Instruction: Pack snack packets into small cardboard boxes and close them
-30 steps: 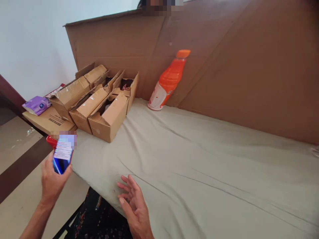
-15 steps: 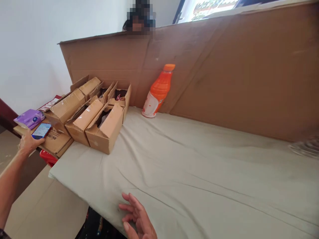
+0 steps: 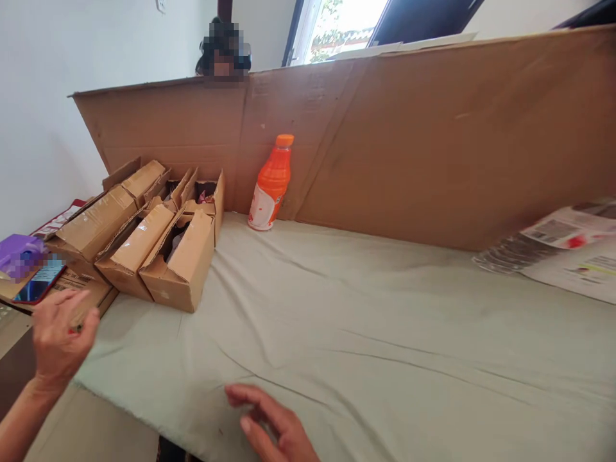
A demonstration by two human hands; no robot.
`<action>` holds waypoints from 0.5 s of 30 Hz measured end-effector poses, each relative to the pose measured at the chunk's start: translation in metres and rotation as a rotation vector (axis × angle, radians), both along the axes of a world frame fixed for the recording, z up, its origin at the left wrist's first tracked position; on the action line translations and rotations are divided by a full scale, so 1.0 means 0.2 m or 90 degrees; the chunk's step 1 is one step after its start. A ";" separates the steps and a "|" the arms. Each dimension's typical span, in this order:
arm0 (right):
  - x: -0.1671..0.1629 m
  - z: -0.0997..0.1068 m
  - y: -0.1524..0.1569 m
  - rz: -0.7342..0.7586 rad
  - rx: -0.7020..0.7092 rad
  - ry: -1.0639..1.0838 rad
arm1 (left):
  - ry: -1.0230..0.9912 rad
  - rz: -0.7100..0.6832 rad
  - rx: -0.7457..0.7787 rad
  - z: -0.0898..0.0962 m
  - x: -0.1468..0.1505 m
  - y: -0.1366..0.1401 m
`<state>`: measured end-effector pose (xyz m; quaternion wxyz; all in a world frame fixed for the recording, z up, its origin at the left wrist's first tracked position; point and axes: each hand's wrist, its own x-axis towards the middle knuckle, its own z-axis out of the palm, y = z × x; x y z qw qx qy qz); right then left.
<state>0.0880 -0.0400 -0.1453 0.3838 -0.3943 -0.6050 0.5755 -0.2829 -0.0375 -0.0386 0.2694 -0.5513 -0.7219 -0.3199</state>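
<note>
On the flat carton [image 3: 99, 296] beside the purple packet [image 3: 20, 249], the phone [image 3: 36, 289], probably stiff, slippery and fragile, suits a hold by its 2 long edges, while left hand [image 3: 61, 337] and right hand [image 3: 275, 423], grip loosely spread, hold nothing.

Left wall [image 3: 43, 96]: plain, whitish; small plate [image 3: 160, 6] near the top. At the back, window [image 3: 344, 29], bright with daylight; foliage [image 3: 331, 14] outside. Dark panel [image 3: 421, 22] slants to its right. Brown cardboard screen [image 3: 433, 141] stands along the table's [image 3: 385, 385] far edge. Tablecloth pale green, creased. Floor [image 3: 106, 420] at lower left: pale, darker band [image 3: 14, 378] at one side.
</note>
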 end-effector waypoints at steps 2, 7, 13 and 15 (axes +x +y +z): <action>-0.01 0.14 0.14 0.026 0.045 -0.036 | 0.011 -0.097 -0.013 0.04 0.23 0.06; -0.11 0.28 0.27 0.024 0.117 0.008 | -0.051 -0.183 -0.046 0.11 0.57 0.30; -0.02 0.12 0.11 -0.017 0.100 0.020 | -0.171 -0.162 -0.039 0.08 0.63 0.51; 0.05 0.10 0.08 -0.032 0.080 0.000 | -0.215 -0.176 -0.019 0.08 0.67 0.53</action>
